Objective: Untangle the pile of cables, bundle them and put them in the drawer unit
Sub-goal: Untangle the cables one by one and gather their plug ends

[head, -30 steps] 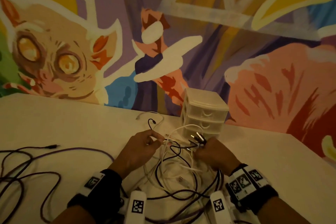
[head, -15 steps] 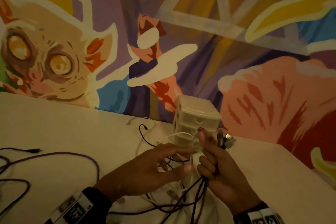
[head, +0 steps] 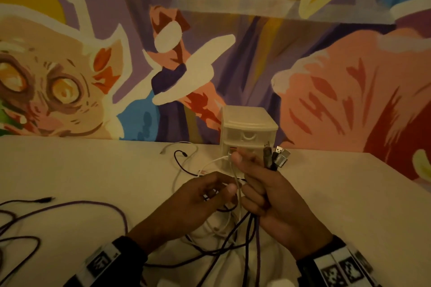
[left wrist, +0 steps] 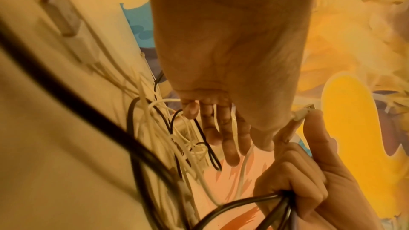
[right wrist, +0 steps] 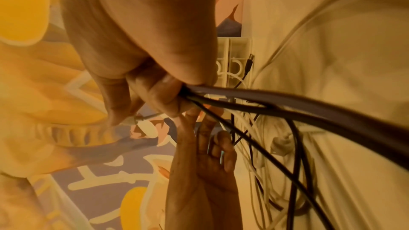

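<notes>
My right hand (head: pixel 258 193) is raised in front of the white drawer unit (head: pixel 249 123). It grips a bundle of dark cables (head: pixel 254 228) in its fist, and their USB plugs (head: pixel 279 157) stick up above it. Its thumb and forefinger pinch a white cable's plug (left wrist: pixel 302 114). My left hand (head: pixel 224 191) is just to its left, fingers fairly straight and threaded among thin white cable strands (left wrist: pixel 232 121). A tangle of white and dark cables (head: pixel 221 228) hangs and lies below both hands. In the right wrist view the fist (right wrist: pixel 155 97) holds the dark cables (right wrist: pixel 287 106).
A long purple cable (head: pixel 93 205) loops over the white table (head: pixel 349 205) at the left, along with thin black cable ends (head: pixel 44 200). More thin cable ends (head: pixel 179 154) lie left of the drawer unit. A painted mural wall stands directly behind the table.
My right hand has lifted the gathered plugs from the table and now holds them upright before the drawer unit. My left hand has moved right, close beside it.
</notes>
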A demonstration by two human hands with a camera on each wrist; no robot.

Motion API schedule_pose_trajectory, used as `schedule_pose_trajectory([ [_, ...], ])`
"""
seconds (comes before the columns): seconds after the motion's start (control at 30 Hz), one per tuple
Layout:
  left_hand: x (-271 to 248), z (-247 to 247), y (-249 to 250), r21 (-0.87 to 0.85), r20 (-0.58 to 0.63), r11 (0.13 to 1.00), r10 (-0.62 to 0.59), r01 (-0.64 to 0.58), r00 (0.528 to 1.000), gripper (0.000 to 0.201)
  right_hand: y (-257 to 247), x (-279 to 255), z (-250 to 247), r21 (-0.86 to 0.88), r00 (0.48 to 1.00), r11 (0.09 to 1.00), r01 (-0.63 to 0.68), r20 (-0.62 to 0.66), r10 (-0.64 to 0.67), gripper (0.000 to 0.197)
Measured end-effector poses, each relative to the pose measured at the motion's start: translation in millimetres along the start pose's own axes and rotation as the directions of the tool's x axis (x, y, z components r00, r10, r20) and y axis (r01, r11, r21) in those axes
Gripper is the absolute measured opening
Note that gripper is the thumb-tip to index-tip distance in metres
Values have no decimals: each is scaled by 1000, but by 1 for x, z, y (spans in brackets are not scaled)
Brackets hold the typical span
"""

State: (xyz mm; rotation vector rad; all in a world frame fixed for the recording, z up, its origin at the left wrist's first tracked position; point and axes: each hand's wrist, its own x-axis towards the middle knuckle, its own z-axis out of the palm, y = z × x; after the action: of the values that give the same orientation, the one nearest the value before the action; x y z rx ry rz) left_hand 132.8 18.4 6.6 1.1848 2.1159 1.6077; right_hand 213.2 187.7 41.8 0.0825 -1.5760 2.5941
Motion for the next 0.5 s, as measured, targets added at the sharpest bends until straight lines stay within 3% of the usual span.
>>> schedule_pose_trajectory([
  [0.17,-1,-1,-8,-20,-32,1000,2,-2,999,20,2,1,0,-35,1000,999,7,4,-7,17],
  [0.3,-3,-4,-5,-177,-35,984,-2,-4,999,25,6,6,-9,-62,991,998,20,-133,-28,22],
  [0.4,-6,-4,-4,-128,-84,992,-7,-4,996,25,14,9,-16,-163,976,986,-30,-216,-6,30],
  [0.5,-7,-3,-6,-91,-81,996,-11,4,997,27,19,9,-17,-258,975,963,-83,-221,25,30],
])
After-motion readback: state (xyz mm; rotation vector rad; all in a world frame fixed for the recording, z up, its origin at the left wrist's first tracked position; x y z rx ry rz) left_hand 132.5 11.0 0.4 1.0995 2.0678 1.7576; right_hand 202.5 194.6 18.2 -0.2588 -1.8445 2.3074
